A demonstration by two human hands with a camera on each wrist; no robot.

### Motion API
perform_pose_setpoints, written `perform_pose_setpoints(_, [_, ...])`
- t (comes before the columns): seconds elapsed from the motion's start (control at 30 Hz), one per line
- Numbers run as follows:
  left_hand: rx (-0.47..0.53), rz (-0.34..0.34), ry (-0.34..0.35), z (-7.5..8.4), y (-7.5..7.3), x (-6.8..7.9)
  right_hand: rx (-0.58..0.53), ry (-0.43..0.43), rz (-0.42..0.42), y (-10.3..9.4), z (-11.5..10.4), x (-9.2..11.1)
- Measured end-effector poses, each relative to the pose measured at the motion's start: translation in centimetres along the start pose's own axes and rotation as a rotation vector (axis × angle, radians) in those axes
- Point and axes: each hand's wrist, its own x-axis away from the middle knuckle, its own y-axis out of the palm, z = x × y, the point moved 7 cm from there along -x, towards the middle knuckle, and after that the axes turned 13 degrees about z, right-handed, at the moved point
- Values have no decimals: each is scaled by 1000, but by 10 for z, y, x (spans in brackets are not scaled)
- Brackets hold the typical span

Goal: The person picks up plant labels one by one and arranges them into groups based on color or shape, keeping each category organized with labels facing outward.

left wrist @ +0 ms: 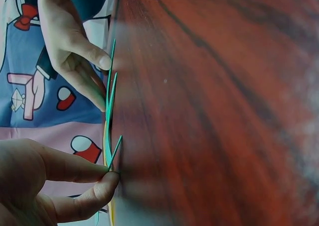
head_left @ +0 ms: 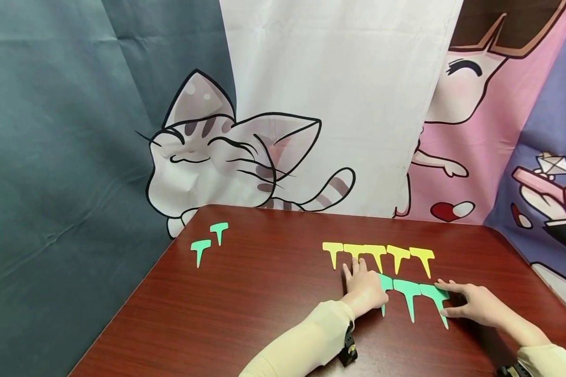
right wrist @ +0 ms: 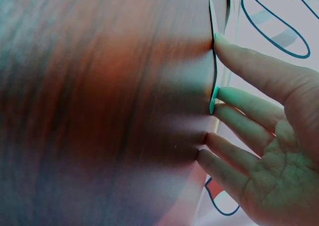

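Near the right of the table, a row of teal-green T-shaped plant labels lies flat, including a middle label point(head_left: 407, 289) that neither hand covers. My left hand point(head_left: 365, 289) pinches the left-end green label point(left wrist: 115, 151) between thumb and finger; the hand hides part of that label in the head view. At the right end, my right hand point(head_left: 481, 303) rests thumb and fingertips on the edge of another green label point(head_left: 435, 294), fingers extended. Just beyond the left fingertips runs a row of several yellow T-shaped labels point(head_left: 398, 254), one partly covered by them.
Two more green labels, a nearer one point(head_left: 200, 248) and a farther one point(head_left: 219, 229), lie at the table's far left. The dark red wooden table point(head_left: 245, 293) ends at a printed cloth backdrop point(head_left: 349, 78) with cartoon figures.
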Motion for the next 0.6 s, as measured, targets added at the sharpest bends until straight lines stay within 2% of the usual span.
perform_pose_setpoints(0.6, [-12, -1, 12, -2, 0, 0, 1, 10, -11, 1, 1, 0])
